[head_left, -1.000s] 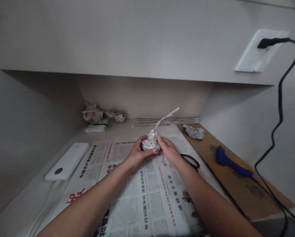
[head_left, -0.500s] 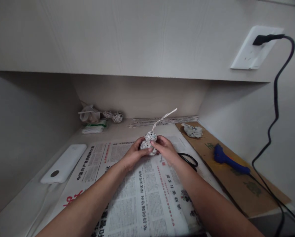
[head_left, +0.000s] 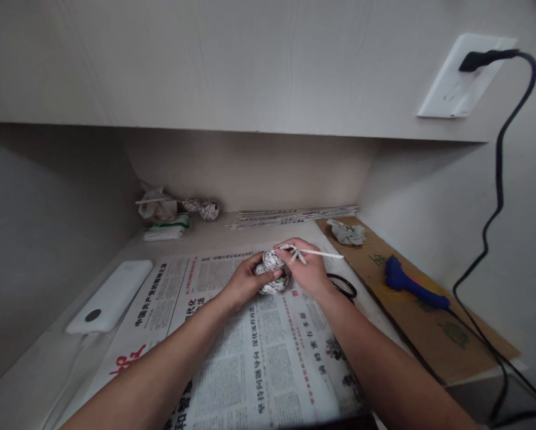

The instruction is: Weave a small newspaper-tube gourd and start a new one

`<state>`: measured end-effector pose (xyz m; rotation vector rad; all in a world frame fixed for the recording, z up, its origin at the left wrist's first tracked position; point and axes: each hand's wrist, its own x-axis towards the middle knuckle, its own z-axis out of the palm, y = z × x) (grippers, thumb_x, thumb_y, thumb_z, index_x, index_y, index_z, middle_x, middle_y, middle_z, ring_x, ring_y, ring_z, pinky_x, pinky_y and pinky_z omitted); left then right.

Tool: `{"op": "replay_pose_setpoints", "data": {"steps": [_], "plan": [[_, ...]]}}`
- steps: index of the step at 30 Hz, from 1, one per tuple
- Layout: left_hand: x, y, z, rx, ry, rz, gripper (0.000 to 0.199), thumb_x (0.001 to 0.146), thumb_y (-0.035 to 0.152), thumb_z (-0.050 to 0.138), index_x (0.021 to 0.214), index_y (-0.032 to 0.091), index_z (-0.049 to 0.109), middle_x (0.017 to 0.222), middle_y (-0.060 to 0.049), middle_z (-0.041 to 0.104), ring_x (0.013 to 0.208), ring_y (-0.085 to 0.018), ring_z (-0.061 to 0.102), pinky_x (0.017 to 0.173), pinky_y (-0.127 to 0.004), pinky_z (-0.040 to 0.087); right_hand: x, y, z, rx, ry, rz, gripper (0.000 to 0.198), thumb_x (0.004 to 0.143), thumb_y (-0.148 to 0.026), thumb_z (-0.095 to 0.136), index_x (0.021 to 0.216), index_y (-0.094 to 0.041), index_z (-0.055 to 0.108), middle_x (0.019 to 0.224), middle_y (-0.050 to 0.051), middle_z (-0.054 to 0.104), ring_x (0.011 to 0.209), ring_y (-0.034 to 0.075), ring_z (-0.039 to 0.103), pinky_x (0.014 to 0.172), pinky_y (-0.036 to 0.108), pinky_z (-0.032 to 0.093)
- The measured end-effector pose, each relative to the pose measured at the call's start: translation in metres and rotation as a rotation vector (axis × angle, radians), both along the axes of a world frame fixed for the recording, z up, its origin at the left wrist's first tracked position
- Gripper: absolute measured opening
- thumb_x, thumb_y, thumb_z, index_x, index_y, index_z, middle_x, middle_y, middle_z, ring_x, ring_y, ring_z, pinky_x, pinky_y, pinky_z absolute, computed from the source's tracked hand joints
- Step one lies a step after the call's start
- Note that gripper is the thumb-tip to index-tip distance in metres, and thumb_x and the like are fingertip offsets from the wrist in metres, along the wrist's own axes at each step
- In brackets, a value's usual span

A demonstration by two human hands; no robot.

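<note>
A small gourd shape woven from rolled newspaper point(head_left: 274, 285) sits just above the printed sheets, a narrower bulb on top of a wider one. My left hand point(head_left: 241, 285) is closed around its left side, thumb across the front. At the top bulb, my right hand point(head_left: 310, 272) pinches the base of a thin paper strip point(head_left: 325, 254), whose free end sticks out to the right over the knuckles. The fingertips behind the gourd are hidden. Beneath both arms lies newspaper point(head_left: 232, 352).
A blue glue gun point(head_left: 411, 288) and crumpled paper point(head_left: 347, 233) lie on cardboard point(head_left: 469, 352) at right. Black handle loops point(head_left: 346, 285) lie beside my right wrist. Behind are paper rods point(head_left: 290, 217) and another woven gourd point(head_left: 210, 209); a white power bank point(head_left: 110, 298) is at left.
My right hand has moved from the gourd's side up to its top and taken the paper strip. The strip, upright before, now points right. My left hand still holds the gourd.
</note>
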<state>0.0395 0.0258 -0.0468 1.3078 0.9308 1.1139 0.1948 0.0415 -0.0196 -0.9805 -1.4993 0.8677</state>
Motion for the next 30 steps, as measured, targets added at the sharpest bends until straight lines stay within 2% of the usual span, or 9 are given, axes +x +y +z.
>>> {"op": "replay_pose_setpoints", "data": {"steps": [3,8,13,17,19,22,24,27,30], "plan": [[0.002,-0.002,0.000,0.044,0.058,0.008,0.045,0.065,0.037,0.080,0.100,0.013,0.065,0.088,-0.005,0.068,0.078,-0.019,0.060,0.071,-0.028,0.046,0.000,-0.002,0.000,0.070,-0.073,-0.077,0.014,0.080,-0.033,0.064,0.080,-0.020,0.068,0.077,0.001,0.069,0.070,0.016,0.062,0.063,0.025,0.047],[0.002,-0.003,-0.001,0.077,0.072,-0.011,0.047,0.066,0.037,0.079,0.105,0.014,0.064,0.095,-0.007,0.068,0.084,-0.021,0.062,0.077,-0.030,0.047,0.001,0.001,-0.002,0.104,-0.070,-0.101,0.024,0.082,-0.038,0.063,0.070,-0.018,0.061,0.062,-0.002,0.059,0.057,0.013,0.054,0.054,0.023,0.041],[0.002,-0.004,-0.002,0.131,0.141,-0.027,0.047,0.068,0.036,0.078,0.108,0.015,0.064,0.098,-0.007,0.068,0.088,-0.021,0.061,0.079,-0.030,0.047,0.003,0.002,-0.004,0.151,-0.162,-0.195,0.021,0.083,-0.037,0.060,0.077,-0.018,0.065,0.066,0.000,0.062,0.059,0.013,0.055,0.056,0.023,0.042],[0.002,-0.004,-0.001,0.122,0.125,-0.006,0.044,0.069,0.037,0.077,0.106,0.015,0.064,0.099,-0.007,0.068,0.089,-0.022,0.061,0.080,-0.031,0.047,0.004,0.001,-0.001,0.161,-0.157,-0.136,0.024,0.087,-0.039,0.056,0.084,-0.018,0.067,0.074,0.002,0.067,0.065,0.015,0.060,0.062,0.024,0.046],[0.003,-0.004,0.000,0.113,0.105,0.006,0.045,0.069,0.037,0.077,0.106,0.015,0.064,0.099,-0.007,0.068,0.089,-0.022,0.061,0.080,-0.031,0.047,0.004,-0.001,0.002,0.210,-0.175,-0.108,0.022,0.089,-0.036,0.054,0.089,-0.019,0.068,0.079,0.002,0.069,0.071,0.016,0.062,0.066,0.025,0.047],[0.003,-0.005,0.000,0.092,0.092,0.009,0.047,0.069,0.037,0.076,0.109,0.015,0.063,0.098,-0.007,0.068,0.088,-0.021,0.061,0.080,-0.031,0.047,0.006,-0.006,0.006,0.307,-0.256,-0.150,0.018,0.088,-0.033,0.055,0.090,-0.021,0.068,0.083,0.002,0.070,0.077,0.017,0.063,0.072,0.026,0.047],[0.003,-0.005,0.000,0.108,0.103,0.015,0.047,0.070,0.037,0.076,0.110,0.016,0.062,0.099,-0.006,0.068,0.089,-0.021,0.061,0.081,-0.031,0.047,0.007,-0.009,0.007,0.307,-0.283,-0.175,0.020,0.090,-0.034,0.053,0.087,-0.021,0.068,0.079,0.002,0.069,0.075,0.017,0.063,0.071,0.026,0.047],[0.002,-0.004,0.000,0.198,0.150,0.060,0.045,0.070,0.036,0.076,0.108,0.017,0.062,0.098,-0.006,0.067,0.090,-0.021,0.061,0.083,-0.032,0.046,0.007,-0.011,0.008,0.255,-0.235,-0.153,0.030,0.095,-0.036,0.044,0.088,-0.020,0.069,0.080,0.004,0.070,0.075,0.017,0.065,0.070,0.026,0.048],[0.000,-0.001,0.000,0.240,0.178,0.181,0.045,0.066,0.035,0.078,0.105,0.019,0.062,0.095,-0.005,0.066,0.089,-0.021,0.060,0.084,-0.033,0.046,0.005,-0.014,0.011,0.283,-0.228,-0.107,0.028,0.095,-0.036,0.046,0.101,-0.020,0.067,0.100,0.007,0.070,0.087,0.018,0.065,0.077,0.028,0.048]]}}
